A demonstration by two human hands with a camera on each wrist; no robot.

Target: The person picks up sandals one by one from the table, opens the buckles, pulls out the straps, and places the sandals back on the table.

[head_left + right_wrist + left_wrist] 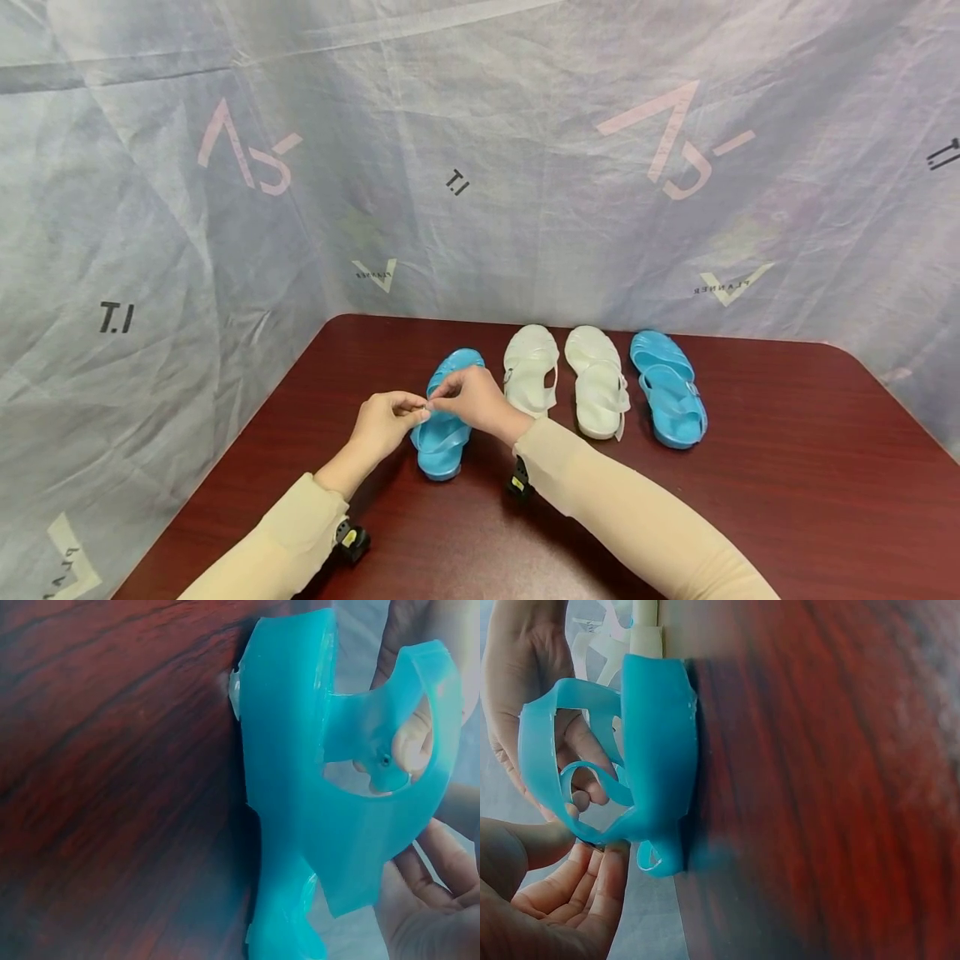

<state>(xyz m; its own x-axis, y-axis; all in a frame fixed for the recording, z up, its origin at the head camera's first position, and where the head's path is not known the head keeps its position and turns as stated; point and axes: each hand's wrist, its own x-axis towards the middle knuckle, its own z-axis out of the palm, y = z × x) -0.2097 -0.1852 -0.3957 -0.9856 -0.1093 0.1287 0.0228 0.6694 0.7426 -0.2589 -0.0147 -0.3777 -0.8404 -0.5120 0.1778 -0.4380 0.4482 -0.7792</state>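
Observation:
A blue jelly sandal (440, 462) stands on the table at the left of the row, its heel towards me. My left hand (381, 429) pinches the sandal's strap at its left side between thumb and fingers. Over the sandal, my right hand (480, 402) has thumb and index finger pinched at the same spot, fingertips meeting the left ones. The left wrist view shows the left fingers on the blue strap (536, 754) near its fastening. A small stud or hole shows in the strap tab (386, 769) by the left thumb. The fingertips partly hide the fastening.
Two white sandals (531, 367) (597, 383) stand to the right, toes towards the back. A second blue sandal (673, 408) is at the row's right end. The dark red table (787, 467) meets a grey printed cloth (525, 167) behind and at the sides.

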